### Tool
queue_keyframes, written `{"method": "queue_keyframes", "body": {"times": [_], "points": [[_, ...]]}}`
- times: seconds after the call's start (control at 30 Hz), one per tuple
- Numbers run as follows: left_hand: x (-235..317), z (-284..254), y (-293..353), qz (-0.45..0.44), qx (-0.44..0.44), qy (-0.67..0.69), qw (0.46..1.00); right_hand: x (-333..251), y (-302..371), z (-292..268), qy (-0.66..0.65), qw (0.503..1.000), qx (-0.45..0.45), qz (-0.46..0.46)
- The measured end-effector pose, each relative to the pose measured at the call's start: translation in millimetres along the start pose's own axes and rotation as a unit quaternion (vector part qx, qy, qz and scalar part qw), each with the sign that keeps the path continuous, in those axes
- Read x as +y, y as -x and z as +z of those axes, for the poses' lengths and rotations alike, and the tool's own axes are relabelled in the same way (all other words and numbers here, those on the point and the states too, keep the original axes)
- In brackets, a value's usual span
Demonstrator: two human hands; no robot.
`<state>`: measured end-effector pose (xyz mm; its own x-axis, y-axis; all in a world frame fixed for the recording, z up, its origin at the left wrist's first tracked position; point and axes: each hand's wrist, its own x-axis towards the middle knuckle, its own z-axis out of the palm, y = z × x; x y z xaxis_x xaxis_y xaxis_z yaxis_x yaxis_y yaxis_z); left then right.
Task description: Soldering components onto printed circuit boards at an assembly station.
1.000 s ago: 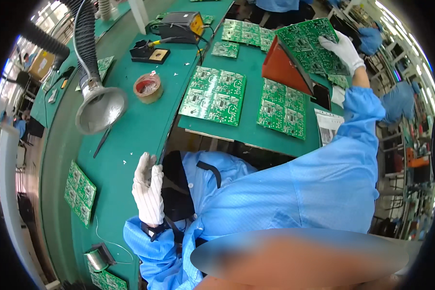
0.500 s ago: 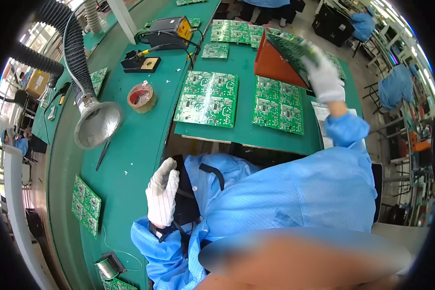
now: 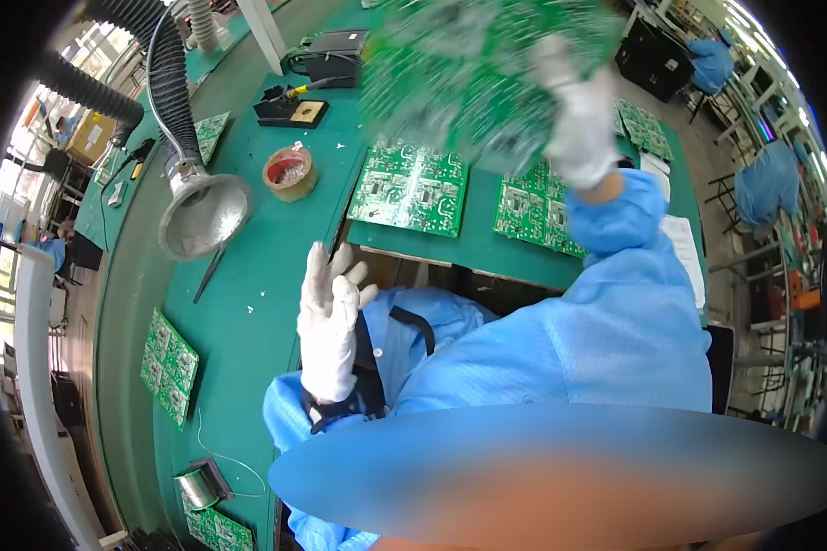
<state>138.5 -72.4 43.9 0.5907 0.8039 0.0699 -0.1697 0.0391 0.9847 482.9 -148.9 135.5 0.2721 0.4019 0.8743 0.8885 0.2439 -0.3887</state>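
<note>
My white-gloved right hand point(image 3: 581, 124) grips the right edge of a green circuit board point(image 3: 469, 69) held up above the far part of the bench. Motion blurs the board and the fingers on it. Below it lie two other board panels, one left point(image 3: 409, 193) and one right point(image 3: 535, 213), the right one partly covered by my hand and sleeve. My gloved left hand point(image 3: 329, 321) is raised near the bench's inner edge, fingers spread and holding nothing.
On the left bench stand a funnel-shaped fume hood point(image 3: 207, 216), a soldering iron holder point(image 3: 289, 112), a round tub point(image 3: 289, 174) and a solder spool point(image 3: 196, 489). Another board point(image 3: 170, 369) lies near the left edge. Papers point(image 3: 685, 257) lie at right; a person point(image 3: 767, 184) sits beyond.
My right hand has lifted the circuit board from beside the orange-red stand and swung it left and nearer. That stand is now hidden behind the board. My left hand's fingers have spread.
</note>
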Motion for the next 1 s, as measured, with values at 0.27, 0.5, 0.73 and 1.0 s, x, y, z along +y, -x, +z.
{"method": "queue_keyframes", "body": {"times": [0.27,0.5,0.73,1.0], "points": [[16.8,11.8,9.2,0.136,0.243,0.158,0.947,-60.5,8.6,114.7,-0.26,0.798,-0.402,0.366],[34.6,-16.4,18.9,0.18,0.134,-0.285,0.932,-94.4,-11.7,79.7,0.013,0.888,-0.261,-0.379],[55.3,10.7,7.0,0.186,0.055,-0.422,0.886,-78.1,4.1,51.7,0.11,0.872,-0.404,-0.255],[41.0,-7.6,5.7,0.166,0.078,-0.385,0.905,50.3,-63.7,-89.6,0.379,0.915,-0.094,0.096]]}}
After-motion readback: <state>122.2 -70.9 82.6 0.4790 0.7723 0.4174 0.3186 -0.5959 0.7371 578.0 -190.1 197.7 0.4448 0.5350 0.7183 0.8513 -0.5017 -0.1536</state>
